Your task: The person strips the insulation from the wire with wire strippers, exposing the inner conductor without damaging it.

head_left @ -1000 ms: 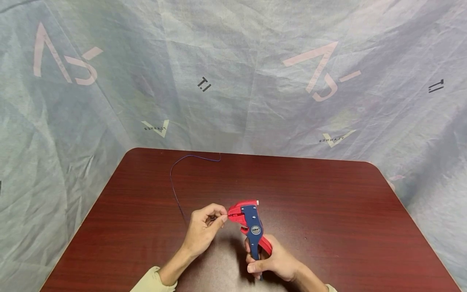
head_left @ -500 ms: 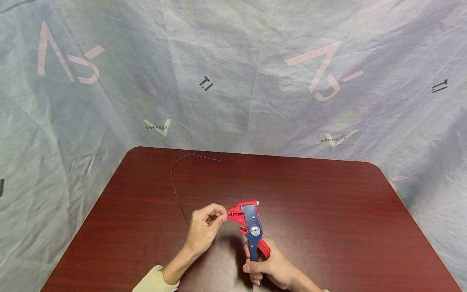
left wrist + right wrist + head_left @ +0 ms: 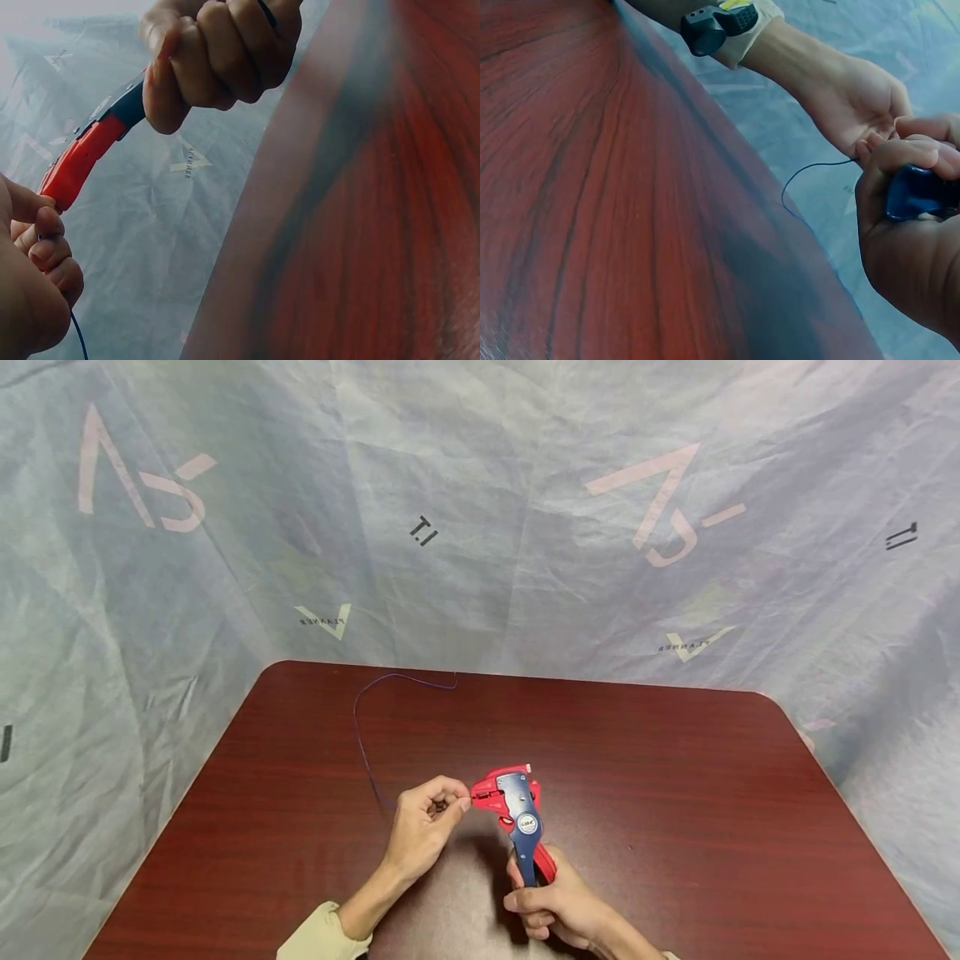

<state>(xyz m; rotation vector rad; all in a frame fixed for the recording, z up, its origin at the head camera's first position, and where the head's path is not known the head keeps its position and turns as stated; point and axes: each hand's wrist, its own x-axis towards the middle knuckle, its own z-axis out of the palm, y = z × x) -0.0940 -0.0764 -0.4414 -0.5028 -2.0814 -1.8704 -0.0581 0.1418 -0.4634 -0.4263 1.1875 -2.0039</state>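
Note:
A red-and-blue wire stripper (image 3: 517, 793) stands tilted above the table, its red nose pointing left. My right hand (image 3: 558, 902) grips its handles, fingers wrapped round them; one blue handle end (image 3: 911, 193) shows in the right wrist view. At the nose, my left hand (image 3: 420, 831) pinches a thin blue wire (image 3: 362, 753) between thumb and forefinger. The wire's tip is hidden by the fingers and the nose. In the left wrist view the red nose (image 3: 79, 161) meets the left fingertips, and the wire (image 3: 77, 326) trails below that hand.
The wire's free length curves over the reddish-brown wooden table (image 3: 675, 793) to its back edge. Grey printed cloth (image 3: 480, 510) hangs behind and at both sides. A black device (image 3: 709, 30) is strapped at the left wrist, over a light sleeve (image 3: 322, 935).
The wire stripper has risen slightly and shifted a little right. My right fingers have closed further round the handles. My left hand keeps its pinch on the wire, moving only slightly.

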